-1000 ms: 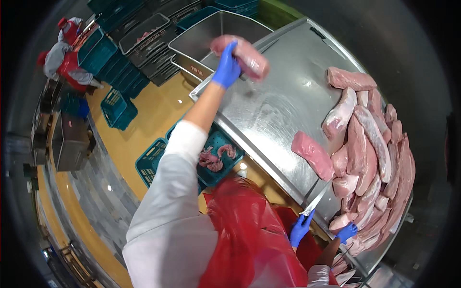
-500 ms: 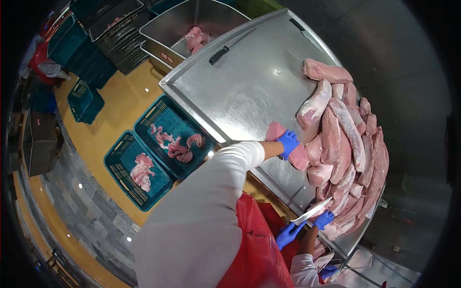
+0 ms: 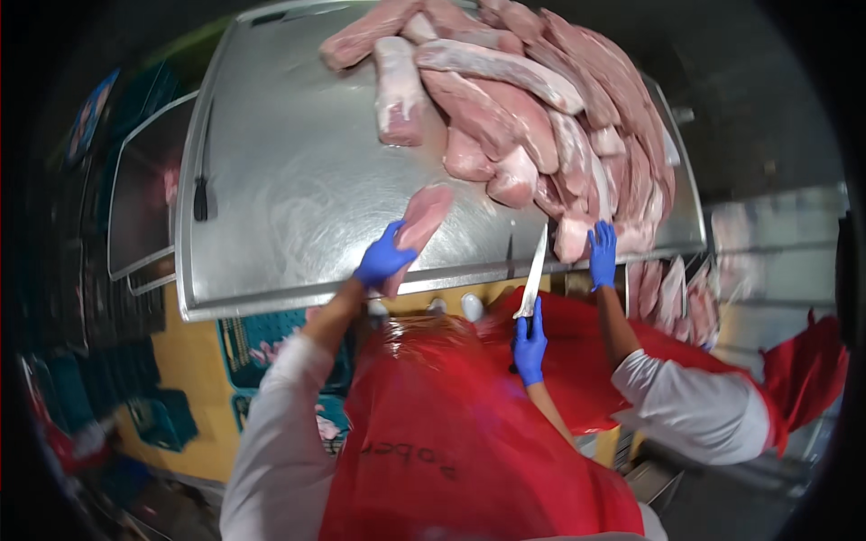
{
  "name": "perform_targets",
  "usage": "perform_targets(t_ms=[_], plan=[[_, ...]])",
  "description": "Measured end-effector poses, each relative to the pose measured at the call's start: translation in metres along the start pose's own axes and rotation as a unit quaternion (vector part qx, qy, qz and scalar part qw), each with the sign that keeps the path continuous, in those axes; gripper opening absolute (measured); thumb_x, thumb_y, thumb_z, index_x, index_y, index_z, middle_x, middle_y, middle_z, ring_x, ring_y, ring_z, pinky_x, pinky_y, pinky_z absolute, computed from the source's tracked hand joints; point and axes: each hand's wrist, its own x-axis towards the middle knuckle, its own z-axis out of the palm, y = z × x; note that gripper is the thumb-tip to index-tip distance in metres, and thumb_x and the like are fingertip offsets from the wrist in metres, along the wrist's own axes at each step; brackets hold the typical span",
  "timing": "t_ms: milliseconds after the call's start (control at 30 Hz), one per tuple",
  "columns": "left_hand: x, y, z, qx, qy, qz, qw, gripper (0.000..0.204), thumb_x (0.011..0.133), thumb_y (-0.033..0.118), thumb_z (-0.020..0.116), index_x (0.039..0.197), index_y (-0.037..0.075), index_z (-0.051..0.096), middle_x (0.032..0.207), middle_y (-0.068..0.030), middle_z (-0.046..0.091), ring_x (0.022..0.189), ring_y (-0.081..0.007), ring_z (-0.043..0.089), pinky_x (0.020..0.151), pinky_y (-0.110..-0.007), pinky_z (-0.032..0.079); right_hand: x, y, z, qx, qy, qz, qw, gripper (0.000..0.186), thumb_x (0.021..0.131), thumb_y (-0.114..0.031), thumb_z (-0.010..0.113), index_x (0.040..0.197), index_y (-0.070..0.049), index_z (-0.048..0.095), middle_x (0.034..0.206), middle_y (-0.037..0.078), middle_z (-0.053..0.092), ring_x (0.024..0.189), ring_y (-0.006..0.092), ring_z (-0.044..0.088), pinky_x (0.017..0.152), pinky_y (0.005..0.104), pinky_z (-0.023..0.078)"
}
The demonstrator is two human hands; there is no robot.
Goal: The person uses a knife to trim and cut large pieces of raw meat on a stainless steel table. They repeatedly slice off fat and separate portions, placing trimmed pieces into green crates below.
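My left hand [image 3: 386, 257] wears a blue glove and is closed round a pink slab of meat [image 3: 424, 215]. The slab lies slantwise at the near edge of the steel table [image 3: 289, 180], apart from the heaped meat. In my right hand [image 3: 530, 347], also gloved in blue, is a knife [image 3: 536, 275]. Its long blade points up and away, over the table edge. Long pale pieces of meat [image 3: 487, 108] are heaped at the far right of the table. A co-worker's blue-gloved hand [image 3: 603, 252] touches the near end of that heap.
A dark-handled knife [image 3: 200, 198] lies along the table's left side. A steel bin [image 3: 135, 203] stands beyond that side. Below the near edge are green crates [image 3: 236, 356] with scraps. At right is a co-worker's sleeve [image 3: 695, 406]; more meat [image 3: 672, 293] lies past the table.
My view has swung round, so the table's near edge now runs nearly level. The slab in my left hand now points away from me. Both hands keep their hold.
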Motion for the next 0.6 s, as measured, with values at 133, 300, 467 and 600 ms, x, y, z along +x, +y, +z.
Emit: perform_targets(t_ms=[133,300,467,600], plan=[[-0.067,0.024,-0.008,-0.358,-0.034,-0.190,0.914,0.070,0.085,0.029,0.070,0.143,-0.001,0.045,0.127,-0.0159,0.060,0.119,-0.0235,0.054,0.104,-0.034,0.044,-0.005,0.042,0.020,0.026,0.000,-0.015,1.000,0.060,0.100,-0.019,0.058,0.156,-0.018,0.036,0.075,0.013,0.063,0.063,0.0150,0.057,0.061,0.0359,0.051],[-0.130,0.008,-0.148,-0.428,0.141,-0.142,0.881,0.055,0.089,0.025,0.063,0.137,0.001,0.051,0.123,-0.0148,0.062,0.112,-0.0232,0.058,0.099,-0.035,0.047,0.006,0.052,0.033,0.036,-0.059,-0.016,0.997,0.060,0.099,-0.018,0.058,0.156,-0.023,0.036,0.077,0.018,0.063,0.064,0.0199,0.058,0.068,0.0368,0.051],[-0.127,-0.002,-0.450,-0.256,0.406,0.054,0.876,0.042,0.094,0.020,0.056,0.132,0.004,0.057,0.118,-0.0138,0.064,0.104,-0.0229,0.061,0.094,-0.036,0.051,0.003,0.044,0.025,0.028,-0.056,0.014,0.998,0.060,0.099,-0.017,0.057,0.155,-0.020,0.037,0.074,0.015,0.060,0.065,0.0167,0.055,0.066,0.0352,0.049],[-0.084,0.013,-0.635,-0.072,0.532,0.142,0.832,0.035,0.097,0.016,0.050,0.128,0.006,0.061,0.114,-0.0129,0.066,0.097,-0.0226,0.064,0.090,-0.037,0.054,-0.003,0.047,0.032,0.048,-0.083,0.008,0.995,0.059,0.100,-0.016,0.055,0.156,-0.018,0.036,0.075,0.009,0.062,0.059,0.0136,0.056,0.058,0.0337,0.049]])
